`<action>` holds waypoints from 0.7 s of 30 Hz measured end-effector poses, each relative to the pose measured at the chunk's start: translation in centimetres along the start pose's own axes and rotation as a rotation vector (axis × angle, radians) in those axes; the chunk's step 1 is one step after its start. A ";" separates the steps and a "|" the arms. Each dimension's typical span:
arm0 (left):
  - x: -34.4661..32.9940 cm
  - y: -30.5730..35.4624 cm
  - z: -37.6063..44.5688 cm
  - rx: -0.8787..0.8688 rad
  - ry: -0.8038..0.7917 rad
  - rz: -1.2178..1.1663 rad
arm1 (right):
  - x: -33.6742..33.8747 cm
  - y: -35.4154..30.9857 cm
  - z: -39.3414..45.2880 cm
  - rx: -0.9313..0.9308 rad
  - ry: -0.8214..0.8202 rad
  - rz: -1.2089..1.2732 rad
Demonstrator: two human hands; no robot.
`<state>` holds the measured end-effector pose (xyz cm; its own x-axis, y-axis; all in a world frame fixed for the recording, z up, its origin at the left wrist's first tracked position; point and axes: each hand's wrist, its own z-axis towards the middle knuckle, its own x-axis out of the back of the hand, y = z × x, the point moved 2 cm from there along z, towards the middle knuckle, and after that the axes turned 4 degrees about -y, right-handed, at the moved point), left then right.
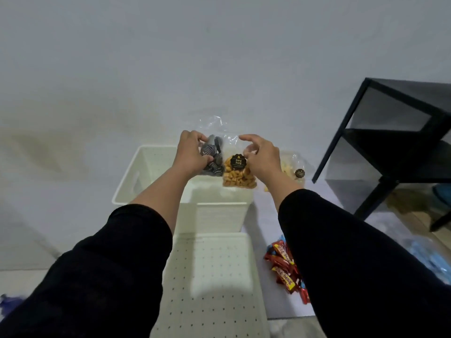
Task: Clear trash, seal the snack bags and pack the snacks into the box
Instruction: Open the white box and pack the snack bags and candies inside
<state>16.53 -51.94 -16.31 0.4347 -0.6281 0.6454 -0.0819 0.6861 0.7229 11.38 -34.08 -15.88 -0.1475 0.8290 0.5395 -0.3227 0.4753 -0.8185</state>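
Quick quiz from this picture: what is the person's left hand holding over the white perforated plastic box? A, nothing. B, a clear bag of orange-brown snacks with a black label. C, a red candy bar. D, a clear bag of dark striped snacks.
D: the left hand grips the clear bag of dark striped snacks above the white perforated plastic box.

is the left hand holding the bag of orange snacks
No, the left hand grips the bag of dark striped snacks; the orange snack bag sits beside it.
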 end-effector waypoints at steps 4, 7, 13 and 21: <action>0.0 -4.4 0.7 0.078 0.003 0.015 | -4.4 0.7 1.4 -0.004 -0.081 0.012; -1.2 -7.7 1.9 0.121 -0.026 0.027 | -7.8 2.5 3.2 -0.036 -0.123 0.026; -4.5 -13.3 5.4 0.177 -0.109 0.065 | -13.0 6.7 7.0 -0.136 -0.184 0.012; -8.9 -17.5 9.0 0.198 -0.227 0.021 | -15.9 11.0 9.8 -0.263 -0.188 -0.047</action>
<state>6.03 -61.67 -32.47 0.2217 -0.6957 0.6833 -0.2714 0.6290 0.7285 0.98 -44.92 -31.50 -0.3161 0.7470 0.5848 -0.0842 0.5919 -0.8016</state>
